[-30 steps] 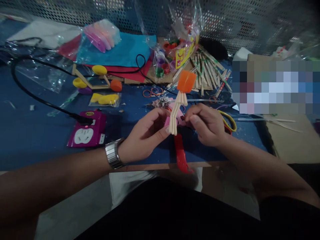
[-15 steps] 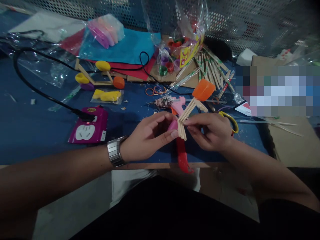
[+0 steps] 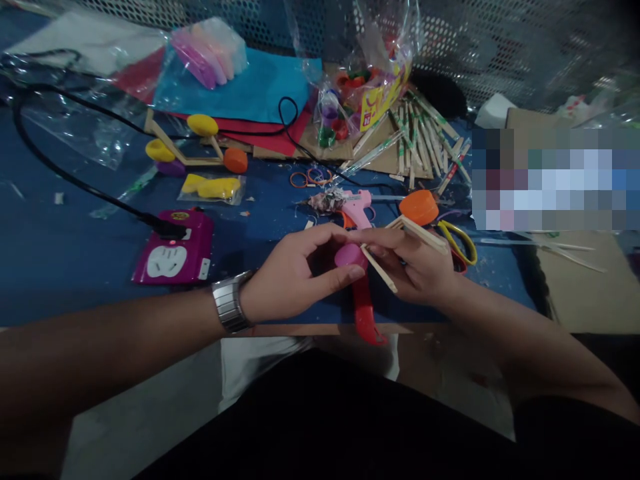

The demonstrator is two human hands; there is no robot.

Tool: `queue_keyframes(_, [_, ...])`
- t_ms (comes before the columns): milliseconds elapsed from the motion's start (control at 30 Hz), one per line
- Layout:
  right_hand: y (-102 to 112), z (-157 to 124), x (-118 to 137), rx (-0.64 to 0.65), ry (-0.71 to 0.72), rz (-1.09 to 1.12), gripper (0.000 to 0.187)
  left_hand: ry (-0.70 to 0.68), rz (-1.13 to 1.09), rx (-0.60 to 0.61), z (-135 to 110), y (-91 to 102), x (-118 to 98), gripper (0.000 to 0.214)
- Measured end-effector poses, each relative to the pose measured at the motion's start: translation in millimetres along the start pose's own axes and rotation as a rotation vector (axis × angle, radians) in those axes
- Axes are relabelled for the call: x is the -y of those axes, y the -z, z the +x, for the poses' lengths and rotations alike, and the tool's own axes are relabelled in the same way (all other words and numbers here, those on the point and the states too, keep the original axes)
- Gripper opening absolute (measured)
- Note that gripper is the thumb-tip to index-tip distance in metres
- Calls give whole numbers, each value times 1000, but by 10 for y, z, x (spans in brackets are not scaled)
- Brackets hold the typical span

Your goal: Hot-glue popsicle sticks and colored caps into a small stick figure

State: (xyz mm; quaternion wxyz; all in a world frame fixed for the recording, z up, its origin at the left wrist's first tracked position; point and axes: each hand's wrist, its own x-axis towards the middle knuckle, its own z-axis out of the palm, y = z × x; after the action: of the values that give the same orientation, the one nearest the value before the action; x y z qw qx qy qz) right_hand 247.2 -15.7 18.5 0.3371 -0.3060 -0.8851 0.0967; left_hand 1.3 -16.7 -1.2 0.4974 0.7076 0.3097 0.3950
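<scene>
My left hand (image 3: 300, 270) is closed around a small pink rounded plastic piece (image 3: 350, 256), thumb on its near side. Fingers of my right hand (image 3: 417, 263) pinch a zigzag frame of wooden sticks (image 3: 383, 272), whose near end meets the pink piece. An orange rounded plastic piece (image 3: 419, 207) shows beyond the frame; whether it is joined to the sticks is hard to see. Below the hands, a long red plastic tool (image 3: 365, 320) sticks out over the table edge. A pink glue gun (image 3: 356, 207) lies just behind my hands.
A similar stick figure with yellow, purple and orange pieces (image 3: 197, 160) rests left of centre. Nearby are a magenta power socket (image 3: 173, 247) with a black cable and a yellow packet (image 3: 210, 189). Yellow-handled scissors (image 3: 457, 241) lie at right, wooden sticks (image 3: 423, 137) behind.
The stick frame has been turned in my hands, its orange end swinging down and right. The pink piece now faces up more fully, and my right fingertips have come closer to my left.
</scene>
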Motion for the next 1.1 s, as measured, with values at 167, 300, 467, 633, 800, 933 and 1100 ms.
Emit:
queue_keyframes(167, [1,8,1,0,-9,26,31,11,-20,15,-4,6,-14,29])
queue_keyframes(300, [17,16,17,10,-21,-3,22,17,-22,12,-4,9,-22,28])
queue_keyframes(467, [20,41,50,-34,4,-29,16,16,-34,7,-11,-5,-19,28])
queue_keyframes(633, [7,48,68,-90,-16,19,19,11,-67,-2,1,-5,-23,30])
queue_keyframes(800, [-19,20,32,-136,-19,26,13,42,-172,-7,13,-28,-41,30])
queue_keyframes(933, [-26,3,10,-140,-26,58,12,80,-241,-37,-2,-49,-41,36])
queue_keyframes(1100, [-29,-9,15,-162,-55,89,9,12,-217,-41,13,-30,-64,21])
